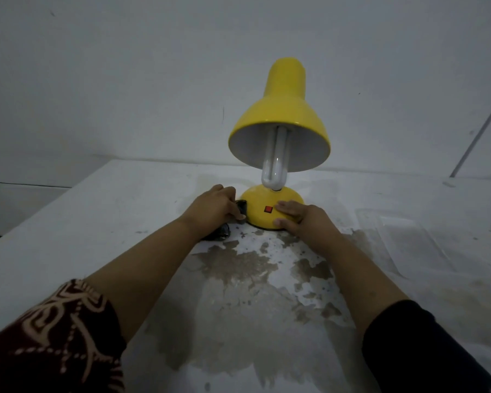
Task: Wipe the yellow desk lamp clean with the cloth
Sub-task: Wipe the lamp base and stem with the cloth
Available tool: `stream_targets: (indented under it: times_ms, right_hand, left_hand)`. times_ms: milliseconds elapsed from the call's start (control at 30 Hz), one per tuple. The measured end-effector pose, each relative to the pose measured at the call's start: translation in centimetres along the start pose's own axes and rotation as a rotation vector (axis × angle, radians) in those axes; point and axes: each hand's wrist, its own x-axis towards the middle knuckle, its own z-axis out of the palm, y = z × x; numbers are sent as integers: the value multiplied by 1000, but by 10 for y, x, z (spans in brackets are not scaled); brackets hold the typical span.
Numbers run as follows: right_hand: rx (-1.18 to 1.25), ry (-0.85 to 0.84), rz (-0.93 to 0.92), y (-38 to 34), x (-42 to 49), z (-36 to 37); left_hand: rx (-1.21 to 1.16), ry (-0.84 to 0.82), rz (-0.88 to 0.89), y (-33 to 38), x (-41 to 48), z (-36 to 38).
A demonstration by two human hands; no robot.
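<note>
so, over on the left, a patterned sleeve (48,336) is covering the upper part of the left arm, and that arm is reaching far out across the table (68,211). the left hand (210,208) is sitting just beside the left side of the lamp base (267,205), and its fingers are curling shut around a dark cloth (240,208). the cloth is bunching up in the hand and pressing against the base, probably so it can rub that side clean, and a loose bit of it is hanging down onto the table under the wrist. next, the yellow desk lamp (281,114) is standing upright near the back of the table, close to the wall (125,80). its shade is tipping toward the person, so the white bulb (275,163) is showing inside. a little red switch (268,209) is sitting on the front of the base. then, on the right, the right hand (301,219) is lying flat on the base with its fingers spread open, holding nothing. it looks like it is pushing down so the lamp is not sliding or tipping while the cloth is rubbing. a dark sleeve (425,350) is covering that arm. the table top is looking patchy and stained under both arms.
</note>
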Motion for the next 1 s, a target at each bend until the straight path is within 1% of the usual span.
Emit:
stream_targets:
  times_ms: [100, 133, 200, 233, 267, 333, 367, 433, 567, 633, 700, 733, 800, 833, 867, 933, 1000]
  right_hand:
    - [19, 12, 4, 2, -1, 1]
    - [28, 14, 3, 2, -1, 1]
    - [39, 12, 1, 2, -1, 1]
    - [38, 13, 1, 2, -1, 1]
    - [35, 15, 1, 3, 0, 1]
    - [31, 17, -5, 4, 0, 1]
    - [28, 14, -7, 4, 0, 1]
    - [23, 10, -11, 3, 1, 1]
    - [30, 18, -10, 3, 1, 1]
    - [47, 23, -15, 4, 0, 1]
    - [45, 21, -19, 4, 0, 1]
    - [39, 21, -21, 4, 0, 1]
    - [37, 22, -21, 6, 2, 1]
    - [37, 25, -24, 6, 2, 1]
    - [32, 25, -25, 7, 3, 2]
    - [2, 19, -27, 8, 3, 1]
    - [-18, 12, -28, 9, 4, 3]
  left_hand:
    - [-112, 5, -312, -6, 6, 4]
    - [-151, 34, -365, -7, 8, 3]
    - [-212, 116, -334, -4, 7, -3]
    - [-246, 148, -268, 0, 4, -6]
    - [-280, 144, -189, 4, 1, -9]
    - [-269, 38, -45, 12, -5, -8]
    - [-228, -14, -19, 13, -6, -5]
    - [-194, -35, -51, 10, -5, -2]
    - [-249, 6, -207, -1, 0, 0]
    - [-272, 72, -350, -9, 5, -4]
    - [-388, 200, -499, -12, 13, -13]
    - [-474, 267, -541, -8, 16, -17]
    - [-612, 336, -544, 6, 18, -19]
    - [-624, 327, -523, 16, 17, -15]
    - [-597, 296, -500, 26, 14, -7]
    - [-466, 221, -471, 38, 8, 11]
    - [-376, 209, -479, 36, 8, 21]
